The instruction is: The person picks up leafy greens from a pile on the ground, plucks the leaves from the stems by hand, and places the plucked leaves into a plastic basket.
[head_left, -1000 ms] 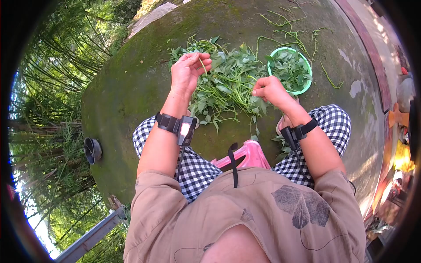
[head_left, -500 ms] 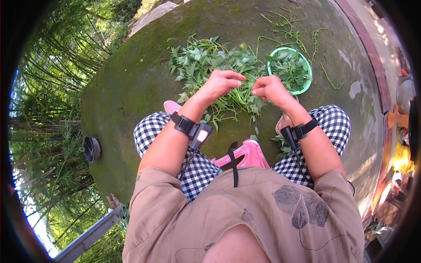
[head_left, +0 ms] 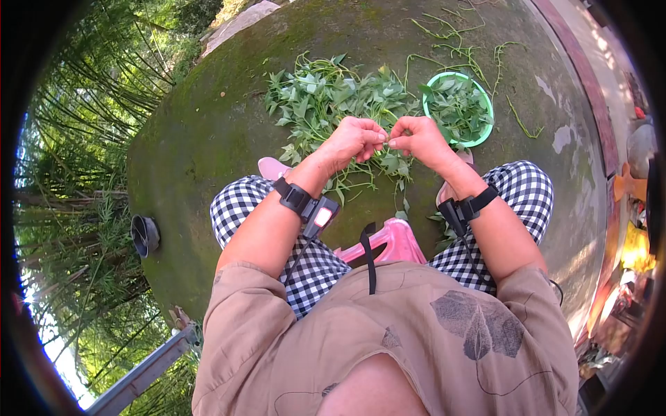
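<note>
A pile of leafy green stems lies on the mossy ground in front of me. Over its near edge, my left hand is closed in a pinch. My right hand pinches too, its fingertips almost touching those of the left. Between the two sets of fingertips is a small piece of green stem, mostly hidden by the fingers. To the right of the pile, close to my right hand, a light green basket holds picked leaves.
Bare stripped stems are scattered beyond the basket. A pink plastic stool shows between my knees. A dark pot stands at the ground's left edge, by the bamboo. Assorted items line the right side.
My hands have drawn together until their fingertips nearly meet. The left fingers, looser before, have closed into a pinch. The pile and basket look much the same.
</note>
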`<control>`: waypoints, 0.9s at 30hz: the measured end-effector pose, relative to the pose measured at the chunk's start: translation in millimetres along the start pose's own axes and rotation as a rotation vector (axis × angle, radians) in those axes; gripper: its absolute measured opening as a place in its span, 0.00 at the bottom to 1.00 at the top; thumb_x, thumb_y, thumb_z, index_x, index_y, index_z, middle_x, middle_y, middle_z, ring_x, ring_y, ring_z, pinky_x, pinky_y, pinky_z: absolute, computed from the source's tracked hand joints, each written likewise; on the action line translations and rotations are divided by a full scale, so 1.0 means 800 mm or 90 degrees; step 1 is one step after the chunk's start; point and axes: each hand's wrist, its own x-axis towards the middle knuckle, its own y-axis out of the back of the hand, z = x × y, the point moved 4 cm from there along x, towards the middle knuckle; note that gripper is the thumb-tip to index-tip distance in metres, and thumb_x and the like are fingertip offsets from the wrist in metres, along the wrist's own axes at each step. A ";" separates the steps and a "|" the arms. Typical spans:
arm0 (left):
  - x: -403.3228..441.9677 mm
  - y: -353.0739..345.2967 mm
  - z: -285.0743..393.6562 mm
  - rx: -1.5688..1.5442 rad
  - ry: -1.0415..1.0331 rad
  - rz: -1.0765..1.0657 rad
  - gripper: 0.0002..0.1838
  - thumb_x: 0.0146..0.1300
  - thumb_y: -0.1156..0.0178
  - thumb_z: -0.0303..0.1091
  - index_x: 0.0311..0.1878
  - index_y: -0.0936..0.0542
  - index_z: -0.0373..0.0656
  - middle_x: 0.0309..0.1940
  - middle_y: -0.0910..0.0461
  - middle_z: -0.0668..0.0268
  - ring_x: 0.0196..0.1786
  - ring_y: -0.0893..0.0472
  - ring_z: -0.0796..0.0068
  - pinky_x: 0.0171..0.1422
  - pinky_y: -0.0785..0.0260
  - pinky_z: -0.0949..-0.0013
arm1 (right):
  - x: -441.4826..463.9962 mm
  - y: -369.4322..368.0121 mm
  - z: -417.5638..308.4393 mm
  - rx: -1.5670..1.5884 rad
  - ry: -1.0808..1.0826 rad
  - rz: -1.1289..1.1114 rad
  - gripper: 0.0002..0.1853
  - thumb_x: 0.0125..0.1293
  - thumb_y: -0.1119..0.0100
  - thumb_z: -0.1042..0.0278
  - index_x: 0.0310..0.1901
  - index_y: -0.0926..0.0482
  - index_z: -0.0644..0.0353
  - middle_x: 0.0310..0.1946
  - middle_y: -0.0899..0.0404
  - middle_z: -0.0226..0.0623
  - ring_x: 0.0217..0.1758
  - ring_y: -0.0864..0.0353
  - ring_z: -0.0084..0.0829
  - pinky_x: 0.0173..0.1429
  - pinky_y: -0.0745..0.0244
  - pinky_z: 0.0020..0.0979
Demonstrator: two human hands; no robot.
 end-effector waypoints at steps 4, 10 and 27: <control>0.000 0.001 -0.004 -0.025 0.004 -0.009 0.07 0.61 0.37 0.31 0.36 0.19 0.37 0.22 0.22 0.68 0.17 0.27 0.83 0.17 0.39 0.79 | -0.001 -0.005 0.000 -0.013 0.002 0.003 0.06 0.54 0.32 0.72 0.29 0.20 0.63 0.20 0.23 0.30 0.21 0.26 0.19 0.26 0.31 0.26; 0.000 0.001 -0.008 0.016 0.008 0.014 0.06 0.58 0.40 0.29 0.29 0.20 0.36 0.19 0.24 0.67 0.15 0.28 0.82 0.16 0.40 0.78 | -0.005 -0.004 -0.009 0.105 0.003 0.027 0.04 0.56 0.35 0.74 0.30 0.21 0.61 0.22 0.23 0.26 0.21 0.26 0.19 0.25 0.32 0.24; -0.019 0.128 -0.147 0.351 0.205 0.358 0.28 0.49 0.33 0.24 0.57 0.23 0.40 0.24 0.18 0.59 0.13 0.25 0.73 0.13 0.35 0.69 | -0.021 0.075 0.044 0.266 -0.098 0.204 0.03 0.60 0.37 0.74 0.31 0.22 0.60 0.22 0.22 0.28 0.19 0.25 0.19 0.21 0.39 0.20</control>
